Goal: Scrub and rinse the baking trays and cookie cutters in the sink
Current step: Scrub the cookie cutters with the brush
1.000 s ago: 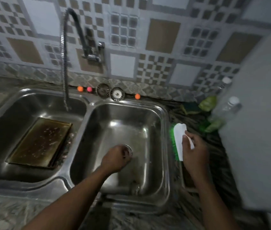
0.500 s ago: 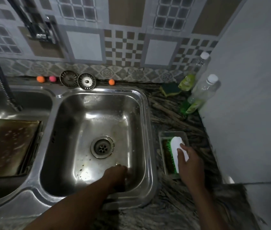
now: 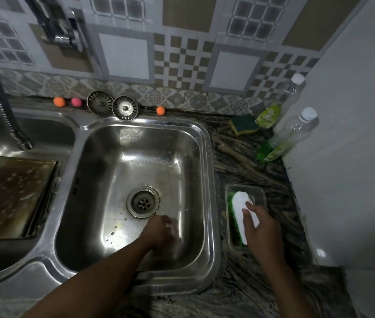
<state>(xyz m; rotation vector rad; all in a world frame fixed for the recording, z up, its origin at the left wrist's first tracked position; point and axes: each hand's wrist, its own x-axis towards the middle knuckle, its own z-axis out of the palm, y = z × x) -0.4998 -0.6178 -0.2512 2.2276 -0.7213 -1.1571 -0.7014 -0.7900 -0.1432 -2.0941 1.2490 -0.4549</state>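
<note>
The right hand point(image 3: 260, 228) grips the white scrub brush point(image 3: 242, 212), fingers curled over its back. The brush, green bristles down, sits in a small clear box point(image 3: 262, 191) at the lower right, just beside the sink point(image 3: 209, 180). The left hand point(image 3: 161, 230) is low in the right bowl, near the drain point(image 3: 143, 203). It is blurry, so I cannot tell how its fingers are. The dirty baking tray point(image 3: 12, 193) lies in the left bowl, at the left edge.

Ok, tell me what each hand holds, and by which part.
Right hand grips the brush by its white back, near end. Left hand, blurred in the basin: cannot tell.
</note>
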